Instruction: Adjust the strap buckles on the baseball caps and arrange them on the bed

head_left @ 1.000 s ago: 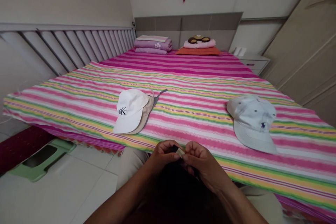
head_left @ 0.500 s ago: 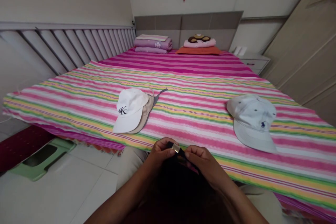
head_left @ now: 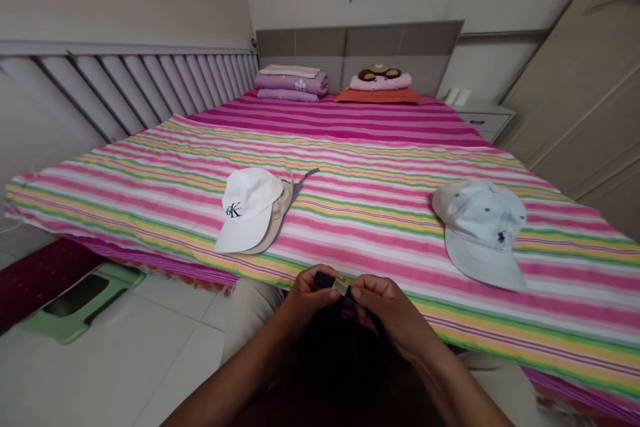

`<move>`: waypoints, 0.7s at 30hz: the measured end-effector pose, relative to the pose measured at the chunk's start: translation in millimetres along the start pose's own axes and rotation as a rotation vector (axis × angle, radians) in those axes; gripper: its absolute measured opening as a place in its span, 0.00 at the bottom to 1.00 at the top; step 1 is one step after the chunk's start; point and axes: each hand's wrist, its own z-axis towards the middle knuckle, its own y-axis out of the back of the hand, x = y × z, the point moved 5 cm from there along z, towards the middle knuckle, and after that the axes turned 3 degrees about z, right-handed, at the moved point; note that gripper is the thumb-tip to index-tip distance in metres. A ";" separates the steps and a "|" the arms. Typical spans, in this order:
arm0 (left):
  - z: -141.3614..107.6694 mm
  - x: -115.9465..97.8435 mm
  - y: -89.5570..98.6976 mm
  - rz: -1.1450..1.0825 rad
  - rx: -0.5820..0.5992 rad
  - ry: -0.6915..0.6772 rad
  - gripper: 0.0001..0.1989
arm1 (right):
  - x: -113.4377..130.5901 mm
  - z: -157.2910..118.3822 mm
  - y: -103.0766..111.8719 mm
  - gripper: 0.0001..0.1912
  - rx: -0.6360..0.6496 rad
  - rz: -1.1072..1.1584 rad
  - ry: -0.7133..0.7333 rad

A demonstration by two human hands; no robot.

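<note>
My left hand pinches a black strap with a gold-coloured metal buckle, the thumb at the buckle's edge. On the buckle's other side, my right hand is closed on the strap with thumb and fingertips. The strap appears to belong to a black cap below my hands, whose outline is lost in shadow. Beyond my left hand a white cap with dark letters lies over a beige cap on the bed. A pale blue-grey cap rests farther right.
A striped sheet covers the bed in front of me. Folded purple bedding and an orange cushion lie by the headboard. White rails line the left. A green stool stands on the floor.
The buckle has shifted slightly right along the strap, towards my right hand, and more black strap shows by my left fingers. The caps on the bed have not moved.
</note>
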 end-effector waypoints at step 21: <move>-1.3 4.2 -0.9 -0.049 -0.019 0.045 0.12 | -1.4 2.6 0.2 0.15 -0.017 0.005 -0.034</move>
